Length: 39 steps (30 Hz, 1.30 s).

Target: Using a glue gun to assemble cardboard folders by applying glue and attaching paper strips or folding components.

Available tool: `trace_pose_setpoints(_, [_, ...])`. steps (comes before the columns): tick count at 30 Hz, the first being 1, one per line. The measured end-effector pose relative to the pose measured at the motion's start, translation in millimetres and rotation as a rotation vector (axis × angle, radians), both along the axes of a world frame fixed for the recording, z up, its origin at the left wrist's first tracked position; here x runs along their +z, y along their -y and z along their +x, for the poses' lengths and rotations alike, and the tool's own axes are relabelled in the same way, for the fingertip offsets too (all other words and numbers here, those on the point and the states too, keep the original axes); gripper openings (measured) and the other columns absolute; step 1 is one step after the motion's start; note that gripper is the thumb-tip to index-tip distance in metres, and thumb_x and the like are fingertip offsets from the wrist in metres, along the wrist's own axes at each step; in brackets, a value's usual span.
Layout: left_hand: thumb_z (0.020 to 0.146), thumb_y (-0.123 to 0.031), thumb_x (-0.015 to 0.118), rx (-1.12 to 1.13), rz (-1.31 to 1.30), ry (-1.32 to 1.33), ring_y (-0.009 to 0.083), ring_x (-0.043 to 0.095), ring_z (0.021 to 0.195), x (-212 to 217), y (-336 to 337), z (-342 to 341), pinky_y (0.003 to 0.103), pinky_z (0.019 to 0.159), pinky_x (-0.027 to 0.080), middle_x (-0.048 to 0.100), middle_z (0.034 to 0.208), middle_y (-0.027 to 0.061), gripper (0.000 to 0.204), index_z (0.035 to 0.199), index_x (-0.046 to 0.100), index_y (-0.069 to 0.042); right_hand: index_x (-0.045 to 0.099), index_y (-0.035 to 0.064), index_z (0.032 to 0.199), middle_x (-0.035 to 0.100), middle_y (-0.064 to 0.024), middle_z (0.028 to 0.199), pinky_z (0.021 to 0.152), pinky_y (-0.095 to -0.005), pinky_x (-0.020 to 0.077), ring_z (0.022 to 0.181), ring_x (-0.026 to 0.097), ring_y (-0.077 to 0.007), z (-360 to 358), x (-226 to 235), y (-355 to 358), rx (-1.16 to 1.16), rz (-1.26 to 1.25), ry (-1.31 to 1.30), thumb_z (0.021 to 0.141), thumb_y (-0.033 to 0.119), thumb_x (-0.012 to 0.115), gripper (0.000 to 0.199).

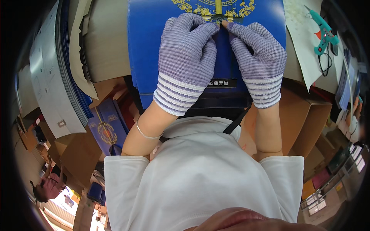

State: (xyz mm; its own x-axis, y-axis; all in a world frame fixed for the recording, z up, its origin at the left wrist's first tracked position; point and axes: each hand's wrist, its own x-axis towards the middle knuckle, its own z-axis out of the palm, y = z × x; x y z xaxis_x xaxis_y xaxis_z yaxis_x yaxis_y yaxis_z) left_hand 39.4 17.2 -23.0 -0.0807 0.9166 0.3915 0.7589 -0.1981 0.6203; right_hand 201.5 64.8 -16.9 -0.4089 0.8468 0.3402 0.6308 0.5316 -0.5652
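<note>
A blue printed panel (pixel 144 57), like a flat bag or box cover, lies in front of me with gold ornament and a gold central stripe (pixel 218 7). Across the stripe's lower end sits a small dark ribbon-like piece (pixel 219 17) with gold bands. My left hand (pixel 187 54), in a purple-and-white striped knit glove, pinches at it from the left. My right hand (pixel 262 54), gloved alike, pinches from the right, with a bare fingertip showing. The fingertips nearly meet, hiding part of the piece. Below them is a black label (pixel 221 83).
A teal glue gun (pixel 323 32) with a cord lies at the right on white sheeting. Stacked grey-white boards (pixel 52 73) stand at the left, beside another blue printed piece (pixel 106 129). An open cardboard box (pixel 304 119) is at right. Other people (pixel 50 184) are at the far sides.
</note>
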Motion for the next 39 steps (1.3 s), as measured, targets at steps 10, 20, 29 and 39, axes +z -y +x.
trace_pose_setpoints(10, [0.082,-0.002,0.068,0.014,0.053,-0.007,0.0256,0.065,0.089,-7,1,1,0.031,0.081,0.053,0.067,0.099,0.0113,0.022,0.103,0.073,-0.005,0.075,0.0077,0.106,0.072,-0.0083,0.091,0.078,-0.0265,0.0519,0.082,0.067,-0.0174,5,-3,-2,0.024,-0.034,-0.183,0.086,0.007,0.07,0.021])
trace_pose_setpoints(20, [0.083,-0.003,0.068,0.018,0.023,0.016,0.0267,0.066,0.09,2,5,-5,0.031,0.084,0.053,0.068,0.102,0.0127,0.022,0.105,0.073,-0.004,0.074,0.0053,0.106,0.072,-0.0101,0.093,0.079,-0.0271,0.0527,0.082,0.068,-0.0185,14,3,-4,0.026,-0.047,-0.136,0.089,0.008,0.067,0.019])
trace_pose_setpoints(29, [0.083,-0.025,0.065,0.143,0.015,-0.377,0.0432,0.031,0.14,19,64,-31,0.063,0.114,0.017,0.054,0.137,0.016,0.018,0.088,0.074,-0.01,0.064,-0.0039,0.111,0.067,-0.0171,0.098,0.085,-0.0367,0.0488,0.09,0.063,-0.0275,132,2,4,-0.356,-0.082,0.317,0.094,0.026,0.065,0.034])
trace_pose_setpoints(39, [0.088,-0.015,0.068,0.339,0.137,0.338,0.0308,0.06,0.115,37,63,-71,0.038,0.1,0.047,0.06,0.125,0.0191,0.054,0.134,0.048,0.002,0.052,-0.0098,0.128,0.06,-0.0209,0.125,0.098,-0.0355,0.045,0.109,0.059,-0.0272,137,19,21,-0.151,0.085,-0.57,0.096,0.017,0.062,0.043])
